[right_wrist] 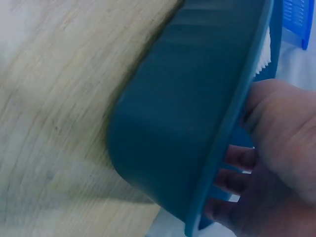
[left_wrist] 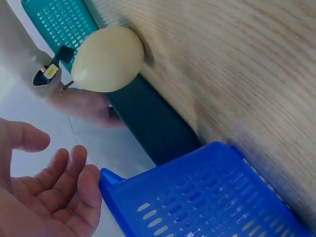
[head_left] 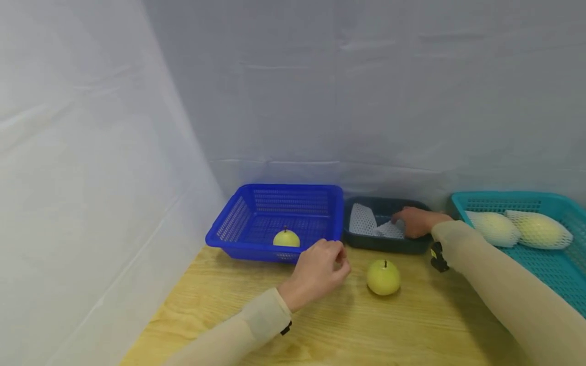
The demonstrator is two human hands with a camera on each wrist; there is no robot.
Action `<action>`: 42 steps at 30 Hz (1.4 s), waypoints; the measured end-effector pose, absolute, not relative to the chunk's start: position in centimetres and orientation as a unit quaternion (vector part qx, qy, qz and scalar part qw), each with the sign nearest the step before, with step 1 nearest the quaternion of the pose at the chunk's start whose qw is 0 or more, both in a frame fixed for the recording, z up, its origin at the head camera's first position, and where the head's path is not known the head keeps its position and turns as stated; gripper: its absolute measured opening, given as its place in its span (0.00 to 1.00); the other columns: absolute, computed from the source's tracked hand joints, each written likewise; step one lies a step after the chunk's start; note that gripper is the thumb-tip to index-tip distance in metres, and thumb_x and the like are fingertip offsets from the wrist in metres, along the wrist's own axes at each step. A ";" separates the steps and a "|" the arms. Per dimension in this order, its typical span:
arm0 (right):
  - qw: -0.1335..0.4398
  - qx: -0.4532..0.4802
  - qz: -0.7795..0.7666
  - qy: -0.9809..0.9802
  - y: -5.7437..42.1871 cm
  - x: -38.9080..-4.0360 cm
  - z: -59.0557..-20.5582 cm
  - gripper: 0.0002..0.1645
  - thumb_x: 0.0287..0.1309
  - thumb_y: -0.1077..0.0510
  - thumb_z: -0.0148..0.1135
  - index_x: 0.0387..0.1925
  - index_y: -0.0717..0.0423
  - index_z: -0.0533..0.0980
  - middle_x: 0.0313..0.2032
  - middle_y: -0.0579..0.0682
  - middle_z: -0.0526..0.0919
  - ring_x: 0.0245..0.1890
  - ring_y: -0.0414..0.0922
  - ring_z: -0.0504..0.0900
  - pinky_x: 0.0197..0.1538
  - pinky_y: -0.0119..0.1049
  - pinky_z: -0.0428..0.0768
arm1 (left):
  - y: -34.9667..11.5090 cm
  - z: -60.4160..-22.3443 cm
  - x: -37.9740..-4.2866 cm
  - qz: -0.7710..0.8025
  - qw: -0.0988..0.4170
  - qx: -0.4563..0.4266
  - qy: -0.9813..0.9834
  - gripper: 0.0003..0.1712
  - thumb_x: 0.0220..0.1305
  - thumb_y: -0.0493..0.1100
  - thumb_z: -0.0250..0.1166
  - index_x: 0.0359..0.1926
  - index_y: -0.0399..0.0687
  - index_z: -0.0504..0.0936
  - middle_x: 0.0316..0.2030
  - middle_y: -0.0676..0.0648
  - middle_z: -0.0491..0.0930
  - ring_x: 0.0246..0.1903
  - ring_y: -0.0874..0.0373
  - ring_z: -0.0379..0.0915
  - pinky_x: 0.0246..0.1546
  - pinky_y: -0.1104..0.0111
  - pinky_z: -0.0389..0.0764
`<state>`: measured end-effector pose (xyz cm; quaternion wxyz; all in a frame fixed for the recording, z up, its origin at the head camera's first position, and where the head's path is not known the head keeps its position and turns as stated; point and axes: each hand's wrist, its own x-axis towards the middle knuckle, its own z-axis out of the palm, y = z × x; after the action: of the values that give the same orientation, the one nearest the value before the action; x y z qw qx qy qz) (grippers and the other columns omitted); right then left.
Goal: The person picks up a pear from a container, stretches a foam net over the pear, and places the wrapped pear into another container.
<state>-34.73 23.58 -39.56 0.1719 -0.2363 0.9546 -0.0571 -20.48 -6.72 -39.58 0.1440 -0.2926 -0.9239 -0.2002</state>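
My right hand reaches down into a dark green tray, its fingertips at a white foam net. In the right wrist view several fingers hang loosely inside the rim; the thumb and index tips are hidden. A second foam net lies at the tray's left. My left hand hovers by the near right corner of the blue basket, fingers loosely bent and holding nothing. A bare yellow pear stands on the table between both hands. Inside the blue basket sits another pear.
A teal basket at the right holds two net-wrapped pears, one pear beside another pear. The wooden table ends against a white sheet at the left, and a grey sheet hangs behind the containers.
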 end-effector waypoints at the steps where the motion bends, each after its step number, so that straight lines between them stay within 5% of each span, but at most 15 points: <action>1: 0.172 -0.235 -0.059 0.955 23.6 -34.8 -39.7 0.30 0.57 0.71 0.60 0.63 0.63 0.74 0.63 0.70 0.73 0.61 0.65 0.74 0.47 0.48 0.79 | -6.7 -39.6 -20.5 -0.199 0.144 -0.292 -0.924 0.03 0.64 0.45 0.62 0.32 0.56 0.78 0.28 0.58 0.76 0.29 0.66 0.68 0.26 0.76 0.70; 11: 0.064 -0.225 -0.070 0.970 24.4 -35.6 -40.2 0.20 0.66 0.65 0.55 0.57 0.68 0.77 0.53 0.66 0.82 0.51 0.62 0.82 0.51 0.58 0.81 | -6.7 -39.7 -20.4 -0.201 0.151 -0.293 -0.922 0.04 0.64 0.46 0.63 0.31 0.56 0.78 0.26 0.60 0.73 0.27 0.66 0.66 0.24 0.76 0.68; 18: 0.001 -0.222 -0.100 0.970 24.6 -34.9 -39.2 0.20 0.68 0.62 0.56 0.57 0.67 0.77 0.48 0.63 0.85 0.38 0.52 0.85 0.42 0.54 0.82 | -6.6 -39.6 -20.4 -0.208 0.142 -0.298 -0.921 0.04 0.64 0.45 0.63 0.32 0.55 0.78 0.27 0.59 0.74 0.28 0.66 0.67 0.26 0.77 0.68; 22: -0.031 -0.224 -0.151 0.962 24.8 -34.0 -38.4 0.09 0.70 0.59 0.55 0.40 0.59 0.80 0.29 0.53 0.81 0.24 0.43 0.74 0.32 0.43 0.74 | -6.5 -39.4 -20.3 -0.221 0.128 -0.298 -0.920 0.03 0.65 0.45 0.63 0.32 0.56 0.79 0.28 0.59 0.75 0.29 0.66 0.68 0.28 0.77 0.70; 27: -0.077 -0.240 -0.203 0.946 24.3 -31.9 -36.5 0.15 0.71 0.58 0.56 0.25 0.51 0.69 0.17 0.46 0.66 0.17 0.42 0.63 0.28 0.39 0.65 | -6.4 -38.8 -20.3 -0.254 0.095 -0.289 -0.918 0.02 0.66 0.45 0.63 0.35 0.56 0.80 0.30 0.60 0.78 0.31 0.67 0.71 0.32 0.76 0.73; 35: -0.136 -0.259 -0.255 0.922 23.3 -27.5 -34.1 0.14 0.72 0.53 0.57 0.28 0.50 0.70 0.20 0.47 0.68 0.18 0.42 0.64 0.27 0.38 0.65 | -5.6 -37.9 -20.7 -0.311 0.062 -0.283 -0.905 0.03 0.66 0.43 0.61 0.39 0.52 0.81 0.31 0.59 0.79 0.30 0.68 0.73 0.34 0.76 0.76; 39: -0.146 -0.245 -0.300 0.911 22.7 -25.5 -33.4 0.07 0.71 0.52 0.60 0.40 0.51 0.79 0.26 0.47 0.79 0.22 0.42 0.72 0.26 0.36 0.72 | -5.0 -37.7 -20.8 -0.367 0.036 -0.273 -0.888 0.05 0.67 0.43 0.61 0.42 0.52 0.81 0.33 0.59 0.80 0.32 0.69 0.74 0.36 0.76 0.77; 42: -0.137 -0.225 -0.344 0.901 22.1 -24.0 -32.9 0.12 0.70 0.52 0.61 0.49 0.53 0.80 0.32 0.50 0.84 0.25 0.40 0.79 0.28 0.35 0.79 | -4.5 -37.4 -20.8 -0.425 -0.002 -0.254 -0.869 0.08 0.69 0.44 0.60 0.46 0.52 0.80 0.36 0.58 0.81 0.35 0.68 0.76 0.39 0.74 0.78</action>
<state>-24.03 22.07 -32.88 -0.1365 -0.2253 0.9014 -0.3437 -20.78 -4.53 -37.40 -0.0021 -0.2539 -0.8690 -0.4247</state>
